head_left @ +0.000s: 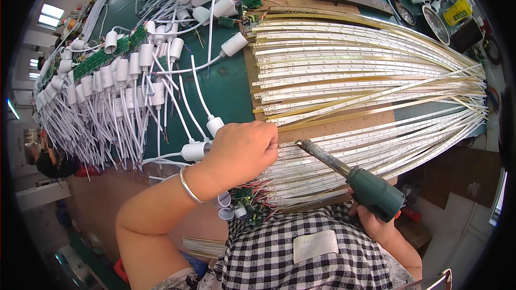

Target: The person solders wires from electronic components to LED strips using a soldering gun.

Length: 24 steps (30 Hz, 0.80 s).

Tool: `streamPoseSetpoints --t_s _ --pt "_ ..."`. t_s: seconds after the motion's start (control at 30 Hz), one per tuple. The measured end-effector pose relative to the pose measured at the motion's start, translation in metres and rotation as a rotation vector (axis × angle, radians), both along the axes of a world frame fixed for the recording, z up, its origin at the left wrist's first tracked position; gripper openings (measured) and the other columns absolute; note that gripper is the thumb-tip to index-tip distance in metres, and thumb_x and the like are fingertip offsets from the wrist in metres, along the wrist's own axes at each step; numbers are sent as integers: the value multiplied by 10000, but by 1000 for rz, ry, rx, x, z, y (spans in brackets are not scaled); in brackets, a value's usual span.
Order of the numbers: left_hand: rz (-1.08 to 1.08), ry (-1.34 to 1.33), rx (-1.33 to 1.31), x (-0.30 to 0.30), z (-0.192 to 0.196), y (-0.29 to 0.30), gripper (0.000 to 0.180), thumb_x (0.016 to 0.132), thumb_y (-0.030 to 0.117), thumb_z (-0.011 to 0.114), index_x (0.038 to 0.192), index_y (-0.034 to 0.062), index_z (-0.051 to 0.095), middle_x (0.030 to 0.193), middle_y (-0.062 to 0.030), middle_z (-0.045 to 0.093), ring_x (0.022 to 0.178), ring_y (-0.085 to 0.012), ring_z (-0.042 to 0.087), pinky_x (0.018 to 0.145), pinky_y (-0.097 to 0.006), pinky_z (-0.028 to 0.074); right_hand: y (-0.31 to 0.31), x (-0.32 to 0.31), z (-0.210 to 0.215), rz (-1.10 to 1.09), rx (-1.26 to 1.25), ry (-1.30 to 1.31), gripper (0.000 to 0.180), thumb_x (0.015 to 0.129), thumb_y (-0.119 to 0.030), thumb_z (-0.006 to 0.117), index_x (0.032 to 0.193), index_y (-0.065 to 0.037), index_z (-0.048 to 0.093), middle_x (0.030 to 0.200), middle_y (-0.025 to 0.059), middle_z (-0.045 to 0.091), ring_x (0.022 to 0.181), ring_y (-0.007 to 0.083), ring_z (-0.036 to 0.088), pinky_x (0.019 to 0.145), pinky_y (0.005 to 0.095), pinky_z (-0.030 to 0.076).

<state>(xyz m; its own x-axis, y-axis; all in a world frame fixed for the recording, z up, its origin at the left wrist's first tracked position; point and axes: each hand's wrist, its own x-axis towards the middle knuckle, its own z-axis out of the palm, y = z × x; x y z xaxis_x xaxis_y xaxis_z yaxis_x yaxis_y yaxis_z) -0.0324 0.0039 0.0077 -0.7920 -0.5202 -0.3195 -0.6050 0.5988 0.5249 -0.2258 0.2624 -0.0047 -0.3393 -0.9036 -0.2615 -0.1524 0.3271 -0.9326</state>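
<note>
The soldering iron [349, 174] is being gripped by its dark green handle in the right hand [376, 220], its tip reaching the near ends of the LED strips [365, 70], which are lying fanned across a brown board [344, 128] on the green table [226, 86]. The left hand [242, 153] is clenching over those strip ends near the board's near-left corner; what its fingers are pinching is hidden. A silver bangle [191, 185] is circling that wrist. One white cap [194, 151] is touching the hand, another lying just beyond. Dozens of white capped cables [118, 91], too many to count, are crowding the table's left side with green circuit boards [107, 53]. A yellow container [458, 12] is standing at the far-right corner.
</note>
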Motion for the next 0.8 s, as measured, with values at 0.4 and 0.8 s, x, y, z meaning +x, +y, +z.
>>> streamPoseSetpoints --t_s 0.4,0.8 --pt "-32 82 -138 1 -8 5 53 761 124 611 751 78 585 711 -100 628 636 -310 616 583 -419 479 -1 3 -5 32 97 -63 336 747 -89 672 1077 -29 656 1081 133 653 997 335 588 890 418 449" --pt "-46 107 -207 1 -10 7 53 767 119 604 747 80 573 684 -113 618 601 -325 603 565 -425 475 -3 2 -8 114 104 6 335 738 -105 683 1067 -40 662 1082 132 660 1022 330 594 901 411 448"
